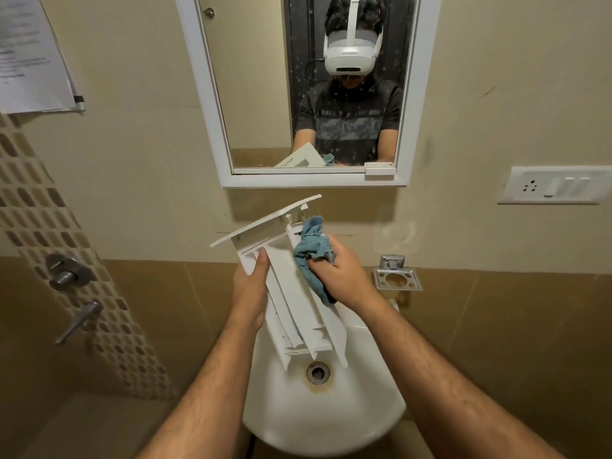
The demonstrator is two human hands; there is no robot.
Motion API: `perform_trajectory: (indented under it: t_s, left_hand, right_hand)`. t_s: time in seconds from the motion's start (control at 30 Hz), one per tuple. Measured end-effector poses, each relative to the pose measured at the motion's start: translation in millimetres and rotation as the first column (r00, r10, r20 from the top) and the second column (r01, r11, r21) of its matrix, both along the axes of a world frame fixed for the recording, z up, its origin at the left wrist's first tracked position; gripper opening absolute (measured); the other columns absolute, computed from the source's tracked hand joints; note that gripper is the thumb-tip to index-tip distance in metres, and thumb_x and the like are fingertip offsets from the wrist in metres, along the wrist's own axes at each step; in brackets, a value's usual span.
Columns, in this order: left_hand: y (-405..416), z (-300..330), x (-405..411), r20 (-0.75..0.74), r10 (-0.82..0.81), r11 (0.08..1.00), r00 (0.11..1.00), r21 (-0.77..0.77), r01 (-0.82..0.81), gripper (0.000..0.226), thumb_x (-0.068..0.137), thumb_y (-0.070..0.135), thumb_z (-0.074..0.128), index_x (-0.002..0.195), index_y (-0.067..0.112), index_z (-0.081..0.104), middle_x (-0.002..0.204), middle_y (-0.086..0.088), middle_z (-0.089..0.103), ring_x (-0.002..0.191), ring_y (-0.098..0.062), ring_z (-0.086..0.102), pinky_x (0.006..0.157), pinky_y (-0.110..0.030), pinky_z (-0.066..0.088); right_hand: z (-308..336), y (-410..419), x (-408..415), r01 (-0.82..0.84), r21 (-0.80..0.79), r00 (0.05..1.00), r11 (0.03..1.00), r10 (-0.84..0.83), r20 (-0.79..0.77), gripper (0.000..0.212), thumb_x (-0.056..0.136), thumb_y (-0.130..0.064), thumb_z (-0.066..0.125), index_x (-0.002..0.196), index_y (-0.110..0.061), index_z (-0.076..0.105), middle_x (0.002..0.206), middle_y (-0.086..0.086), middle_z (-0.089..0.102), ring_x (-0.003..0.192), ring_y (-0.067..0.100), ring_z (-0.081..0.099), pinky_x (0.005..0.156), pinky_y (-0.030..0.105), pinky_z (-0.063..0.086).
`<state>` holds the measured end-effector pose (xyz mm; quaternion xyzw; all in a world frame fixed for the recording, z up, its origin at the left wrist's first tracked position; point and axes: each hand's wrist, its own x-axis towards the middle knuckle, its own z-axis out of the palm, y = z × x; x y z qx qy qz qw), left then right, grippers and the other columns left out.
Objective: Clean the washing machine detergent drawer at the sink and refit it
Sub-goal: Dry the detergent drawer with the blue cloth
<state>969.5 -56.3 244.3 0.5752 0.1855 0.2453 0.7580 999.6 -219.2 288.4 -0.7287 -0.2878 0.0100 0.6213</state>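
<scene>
left hand (pixel 248 293) grips drawer (pixel 298 313) over sink (pixel 324 415); right hand (pixel 341 273) clamps cloth (pixel 311 253)

Home bathroom, white basin (pixel 331 422), framed wall mirror (pixel 212 104), tiled walls (pixel 496 326), soap holder (pixel 397 279)

The right hand (pixel 334 273) hides part of the blue cloth (pixel 313 250); text on the wall notice (pixel 29 54) is too blurred to read.
</scene>
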Motion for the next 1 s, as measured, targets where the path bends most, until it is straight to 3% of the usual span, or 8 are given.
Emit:
perform_trajectory:
  t_s: [0.07,0.2,0.37,0.5,0.6,0.67,0.8,1.0]
  left_hand:
    - [-1,-1,3,-0.001,0.019,1.0,1.0,-0.006,-0.019,0.029,0.094,0.04,0.061,0.109,0.015,0.065,0.103,-0.006,0.075,0.099,-0.024,0.071,0.086,-0.039,0.057]
    - [6,-6,6,-0.034,-0.042,0.998,0.999,0.037,0.043,0.041,0.089,0.039,0.069,0.122,0.016,0.061,0.112,-0.008,0.073,0.103,-0.025,0.07,0.09,-0.048,0.056]
    - [8,-8,6,-0.001,-0.046,0.999,0.999,-0.014,0.046,0.033,0.086,0.012,0.072,0.118,0.008,0.064,0.109,-0.014,0.073,0.101,-0.034,0.07,0.086,-0.049,0.058]
    - [-6,-2,5,0.117,-0.042,0.999,0.992,0.004,0.042,0.023,0.085,-0.003,0.067,0.103,0.012,0.069,0.095,-0.009,0.075,0.083,-0.021,0.072,0.068,-0.033,0.058]
    - [-4,2,7,0.16,0.008,1.0,0.987,0.005,-0.009,0.022,0.083,-0.001,0.07,0.098,0.016,0.07,0.096,-0.01,0.075,0.084,-0.022,0.071,0.073,-0.037,0.057]
    - [-1,0,10,0.156,0.029,1.0,0.987,0.001,-0.029,0.024,0.082,0.002,0.072,0.103,0.014,0.069,0.103,-0.015,0.073,0.09,-0.027,0.07,0.078,-0.042,0.057]
    - [0,-3,15,0.138,0.076,0.993,0.988,-0.098,-0.063,0.035,0.082,0.001,0.072,0.114,0.008,0.062,0.109,-0.017,0.072,0.094,-0.029,0.07,0.076,-0.039,0.059]
    - [18,-7,8,0.141,0.143,0.982,0.98,-0.146,-0.122,0.026,0.088,0.007,0.069,0.111,0.015,0.061,0.101,-0.006,0.073,0.093,-0.024,0.07,0.077,-0.036,0.059]
  right_hand:
    - [-1,4,-3,0.062,-0.005,0.996,0.998,-0.062,0.064,0.023,0.079,-0.028,0.052,0.097,-0.023,0.064,0.09,-0.001,0.069,0.084,0.013,0.063,0.07,0.028,0.05]
    - [-6,12,-8,0.146,-0.043,0.98,0.988,-0.139,0.144,0.029,0.083,-0.029,0.048,0.104,-0.017,0.065,0.1,0.001,0.063,0.092,0.014,0.059,0.076,0.032,0.049]
    - [5,19,-12,0.246,-0.091,0.947,0.965,-0.22,0.234,0.045,0.083,-0.031,0.044,0.121,-0.012,0.061,0.128,-0.002,0.034,0.122,0.01,0.032,0.102,0.025,0.029]
    - [13,32,-25,0.316,-0.056,0.878,0.947,-0.269,0.397,0.051,0.084,-0.033,0.038,0.124,-0.008,0.058,0.125,0.0,0.045,0.119,0.017,0.038,0.103,0.04,0.039]
    - [8,35,-24,0.33,-0.108,0.835,0.938,-0.236,0.497,0.053,0.077,-0.018,0.043,0.126,-0.004,0.058,0.128,0.005,0.05,0.12,0.022,0.04,0.102,0.045,0.039]
    - [7,33,-22,0.321,-0.111,0.832,0.941,-0.224,0.507,0.053,0.075,-0.014,0.046,0.126,-0.003,0.058,0.127,0.006,0.05,0.119,0.023,0.041,0.102,0.046,0.039]
    - [-1,29,-30,0.302,-0.136,0.844,0.944,-0.198,0.499,0.048,0.078,-0.014,0.048,0.124,-0.006,0.059,0.124,0.005,0.051,0.114,0.021,0.042,0.1,0.043,0.04]
    - [-45,8,-45,0.263,-0.235,0.846,0.936,-0.107,0.522,0.04,0.088,-0.018,0.055,0.127,-0.007,0.058,0.127,0.003,0.049,0.114,0.02,0.043,0.096,0.037,0.042]
